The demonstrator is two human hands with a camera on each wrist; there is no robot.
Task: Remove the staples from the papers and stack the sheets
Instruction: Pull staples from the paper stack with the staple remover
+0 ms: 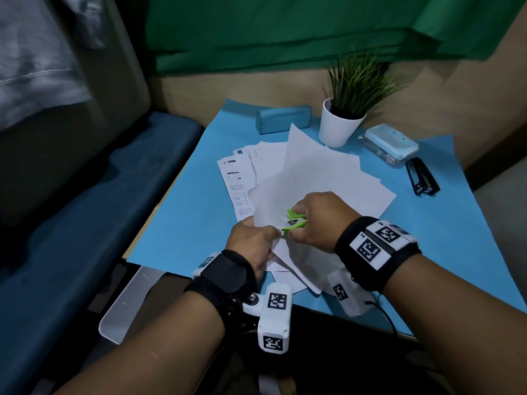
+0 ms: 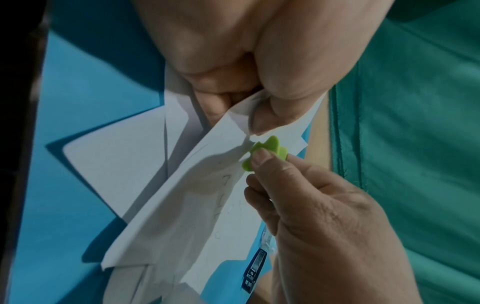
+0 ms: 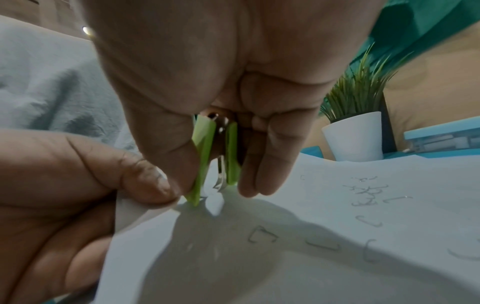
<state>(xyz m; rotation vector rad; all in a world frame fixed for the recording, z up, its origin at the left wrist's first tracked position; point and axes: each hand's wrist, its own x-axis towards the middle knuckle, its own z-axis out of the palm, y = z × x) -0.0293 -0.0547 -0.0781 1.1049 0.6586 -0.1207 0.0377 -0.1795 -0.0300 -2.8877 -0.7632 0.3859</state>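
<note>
A loose pile of white sheets [image 1: 319, 178] lies on the blue mat. My left hand [image 1: 251, 238] pinches the near corner of the top sheets [image 2: 228, 127] between thumb and fingers. My right hand [image 1: 313, 218] grips a green staple remover [image 1: 295, 220], squeezed between thumb and fingers, its metal claws [image 3: 221, 181] down on the paper corner right beside my left thumb [image 3: 145, 181]. Several pulled staples [image 3: 369, 191] lie scattered on the top sheet. Printed sheets [image 1: 236, 178] stick out at the pile's left.
A white pot with a green plant [image 1: 339, 124] stands behind the papers. A teal case [image 1: 282, 119] lies at the back, a light blue box [image 1: 390, 143] at the right, and a black stapler [image 1: 422, 176] beside it. The mat's near edge [image 1: 159, 265] is by my left wrist.
</note>
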